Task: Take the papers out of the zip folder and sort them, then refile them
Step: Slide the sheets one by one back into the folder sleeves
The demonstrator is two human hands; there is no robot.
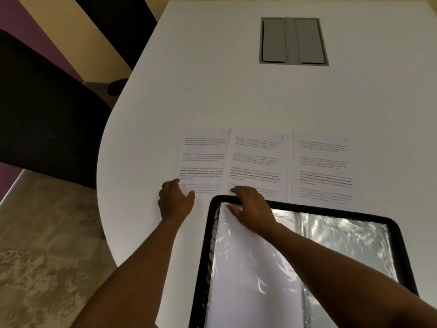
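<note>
Item: zip folder (399, 245), black-edged, lying open on the white table (236, 95) at the near right. Its long axis is running from the person outward, tilted a little to the left, with the far short edge facing the row of papers. Clear plastic sleeves (343, 242) are showing inside, glaring under the light; a blank-looking white sheet (248, 268) is lying over the left half, partly under film.

Item: three printed sheets, laid flat side by side just beyond the folder. Left sheet (203, 159), middle sheet (256, 162) and right sheet (322, 166) are each lying with the long axis pointing away from the person, text upright to the reader. The left and middle sheets are meeting along their edges and may overlap slightly; the right sheet is sitting just beside the middle one.

Hands: left hand (176, 201) is resting on the near left corner of the left sheet, fingers loosely bent, thumb spread; whether it is pinching the corner cannot be told. Right hand (251, 209) is lying across the folder's far rim, fingers reaching onto the middle sheet's near edge, thumb on the white sheet, flat and pressing rather than gripping.

Progress, as judged: removal appears largely done and sorting under way, with three sheets out. At least one sheet is remaining in the folder. Refiling is not yet begun.

Also present: a grey recessed panel (293, 41) set in the table farther off; dark chairs (47, 114) at left.
</note>
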